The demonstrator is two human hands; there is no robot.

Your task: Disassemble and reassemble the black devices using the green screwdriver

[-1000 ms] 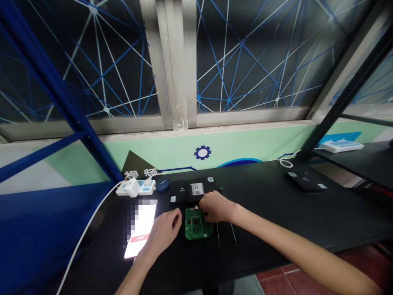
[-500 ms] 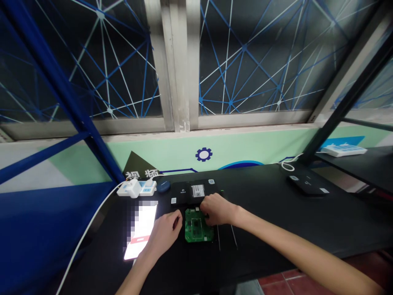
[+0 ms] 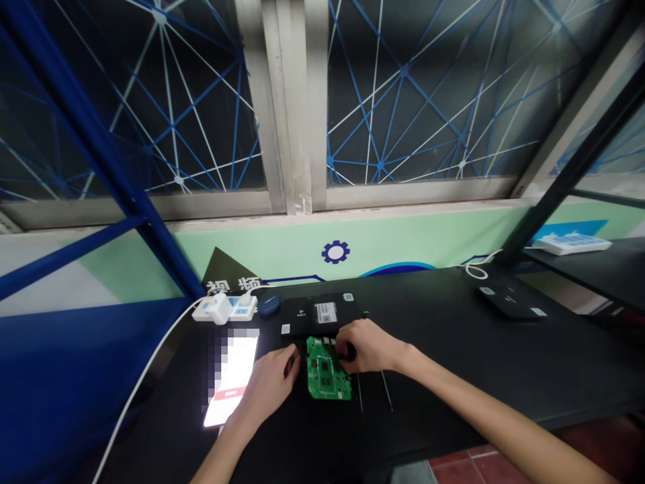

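Observation:
A green circuit board (image 3: pixel 327 378) lies flat on the black table (image 3: pixel 433 356), with dark chips on it. My right hand (image 3: pixel 370 346) rests on its upper right corner, fingers curled over the edge, and hides that corner. My left hand (image 3: pixel 269 383) sits just left of the board, fingertips close to its edge; a dark sliver shows between the fingers, too small to name. Behind the board lies a flat black device (image 3: pixel 315 316) with a white label.
A lit phone (image 3: pixel 234 380), partly pixelated, lies left of my left hand. Further back are a white power strip (image 3: pixel 224 308) with a white cable, and a blue mouse (image 3: pixel 269 304). Two thin metal rods (image 3: pixel 373 393) lie right of the board. A black pad (image 3: pixel 511 302) sits far right.
The green board has turned slightly clockwise and shifted right under my right hand. The view has tilted a little.

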